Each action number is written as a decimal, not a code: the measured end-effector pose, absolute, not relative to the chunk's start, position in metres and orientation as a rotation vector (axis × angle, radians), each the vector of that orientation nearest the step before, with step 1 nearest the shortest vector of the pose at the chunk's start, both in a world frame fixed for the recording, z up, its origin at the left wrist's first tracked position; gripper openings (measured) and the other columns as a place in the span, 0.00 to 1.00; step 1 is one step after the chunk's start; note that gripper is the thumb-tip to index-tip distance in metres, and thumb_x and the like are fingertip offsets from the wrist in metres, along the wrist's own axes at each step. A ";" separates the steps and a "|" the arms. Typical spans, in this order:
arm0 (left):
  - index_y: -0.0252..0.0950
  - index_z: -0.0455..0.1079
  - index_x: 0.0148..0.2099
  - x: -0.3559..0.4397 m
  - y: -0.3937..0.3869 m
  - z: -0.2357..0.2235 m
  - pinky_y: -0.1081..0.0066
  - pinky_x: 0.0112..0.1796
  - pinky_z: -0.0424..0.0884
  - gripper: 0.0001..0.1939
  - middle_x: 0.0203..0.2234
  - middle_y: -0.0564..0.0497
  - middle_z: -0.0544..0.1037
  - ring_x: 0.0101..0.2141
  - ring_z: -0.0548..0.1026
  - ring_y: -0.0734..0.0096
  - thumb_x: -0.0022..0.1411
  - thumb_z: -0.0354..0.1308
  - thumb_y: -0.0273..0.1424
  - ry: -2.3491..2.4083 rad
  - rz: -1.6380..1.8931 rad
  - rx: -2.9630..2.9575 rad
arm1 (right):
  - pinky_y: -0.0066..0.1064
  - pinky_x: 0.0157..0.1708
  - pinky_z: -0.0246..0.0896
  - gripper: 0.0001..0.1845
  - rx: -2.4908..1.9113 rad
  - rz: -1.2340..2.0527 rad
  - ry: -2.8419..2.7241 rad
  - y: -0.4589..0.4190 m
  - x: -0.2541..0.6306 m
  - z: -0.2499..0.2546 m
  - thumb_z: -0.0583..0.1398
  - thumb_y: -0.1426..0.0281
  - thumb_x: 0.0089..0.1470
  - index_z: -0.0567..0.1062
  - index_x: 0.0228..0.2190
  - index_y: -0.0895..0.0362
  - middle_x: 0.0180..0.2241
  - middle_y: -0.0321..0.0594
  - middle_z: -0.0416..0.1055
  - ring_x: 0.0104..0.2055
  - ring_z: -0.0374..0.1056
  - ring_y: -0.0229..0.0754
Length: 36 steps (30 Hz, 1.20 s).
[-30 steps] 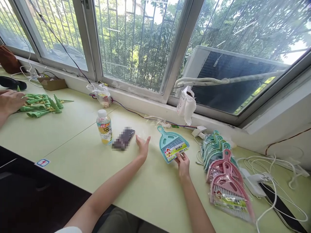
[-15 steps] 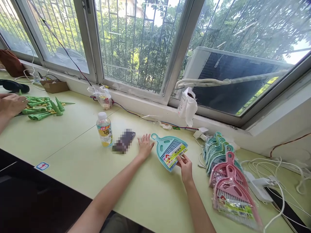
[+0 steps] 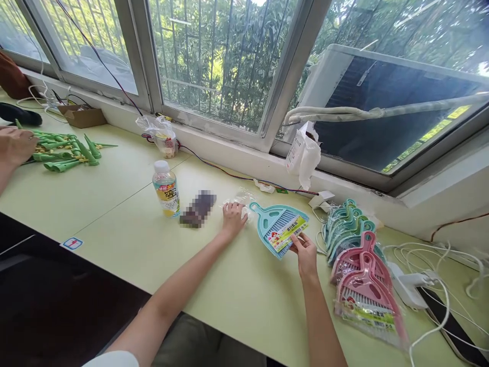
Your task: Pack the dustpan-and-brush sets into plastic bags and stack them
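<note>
Because the counter (image 3: 244, 290) carries a row of wrapped dustpans (image 3: 359, 280) just to the right of the right grip (image 3: 306, 255), an outward swing could knock them. The right grip pinches the teal dustpan set (image 3: 278, 219) only near its lower edge, so the set may tilt and slip. Clear film (image 3: 246, 194) is at the left grip (image 3: 234, 219) and could snag; whether its fingers clench any, I cannot tell.
</note>
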<state>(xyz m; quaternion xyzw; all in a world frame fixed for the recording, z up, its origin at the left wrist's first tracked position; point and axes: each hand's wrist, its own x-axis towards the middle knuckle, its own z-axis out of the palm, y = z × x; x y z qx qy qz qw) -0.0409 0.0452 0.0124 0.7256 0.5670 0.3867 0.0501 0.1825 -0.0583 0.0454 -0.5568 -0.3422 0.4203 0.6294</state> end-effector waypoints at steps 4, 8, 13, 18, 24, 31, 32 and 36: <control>0.40 0.65 0.55 -0.037 0.041 0.009 0.52 0.58 0.50 0.22 0.47 0.44 0.72 0.51 0.66 0.56 0.57 0.53 0.29 1.542 1.113 2.243 | 0.37 0.29 0.72 0.30 -1.303 0.944 -0.790 -0.057 0.187 0.044 0.70 0.58 0.35 0.73 0.39 0.61 0.28 0.42 0.76 0.28 0.73 0.44; 0.42 0.60 0.61 -0.038 0.043 0.005 0.50 0.58 0.50 0.29 0.39 0.48 0.75 0.46 0.69 0.62 0.57 0.46 0.19 1.535 1.060 2.141 | 0.36 0.29 0.72 0.31 -1.312 0.939 -0.779 -0.056 0.193 0.043 0.70 0.58 0.34 0.74 0.40 0.61 0.28 0.43 0.76 0.28 0.73 0.45; 0.41 0.75 0.35 -0.039 0.045 0.002 0.45 0.60 0.44 0.14 0.43 0.46 0.75 0.48 0.69 0.57 0.58 0.48 0.22 1.512 1.089 2.160 | 0.34 0.27 0.72 0.30 -1.331 0.895 -0.736 -0.054 0.199 0.037 0.70 0.60 0.33 0.74 0.39 0.61 0.29 0.43 0.77 0.28 0.73 0.44; 0.37 0.73 0.40 -0.036 0.044 -0.003 0.43 0.60 0.42 0.14 0.42 0.43 0.75 0.48 0.69 0.56 0.59 0.47 0.24 1.524 1.031 2.288 | 0.33 0.24 0.72 0.26 -1.341 0.886 -0.679 -0.052 0.207 0.029 0.71 0.61 0.31 0.74 0.35 0.58 0.27 0.40 0.77 0.25 0.72 0.43; 0.36 0.69 0.48 -0.038 0.046 -0.005 0.52 0.57 0.57 0.22 0.44 0.43 0.74 0.48 0.69 0.61 0.58 0.42 0.17 1.542 0.965 2.361 | 0.35 0.26 0.72 0.27 -1.339 0.937 -0.712 -0.052 0.204 0.029 0.71 0.61 0.31 0.75 0.35 0.59 0.28 0.42 0.77 0.27 0.74 0.46; 0.36 0.67 0.54 -0.038 0.047 -0.003 0.63 0.49 0.68 0.26 0.46 0.43 0.71 0.50 0.68 0.63 0.58 0.40 0.15 1.453 1.140 2.286 | 0.31 0.30 0.71 0.26 -1.268 0.982 -0.698 -0.053 0.192 0.029 0.70 0.63 0.33 0.75 0.37 0.60 0.34 0.43 0.77 0.30 0.73 0.41; 0.36 0.65 0.55 -0.038 0.046 -0.002 0.62 0.50 0.68 0.27 0.47 0.43 0.71 0.51 0.67 0.63 0.58 0.40 0.15 1.416 1.174 2.301 | 0.31 0.30 0.70 0.26 -1.256 0.976 -0.697 -0.053 0.191 0.030 0.70 0.63 0.33 0.75 0.37 0.60 0.35 0.43 0.77 0.30 0.72 0.40; 0.37 0.58 0.61 -0.037 0.042 0.002 0.58 0.54 0.65 0.30 0.51 0.44 0.68 0.53 0.65 0.64 0.60 0.38 0.16 1.245 1.252 2.402 | 0.30 0.30 0.70 0.25 -1.230 0.981 -0.768 -0.054 0.187 0.035 0.70 0.61 0.35 0.75 0.37 0.60 0.37 0.44 0.76 0.32 0.72 0.41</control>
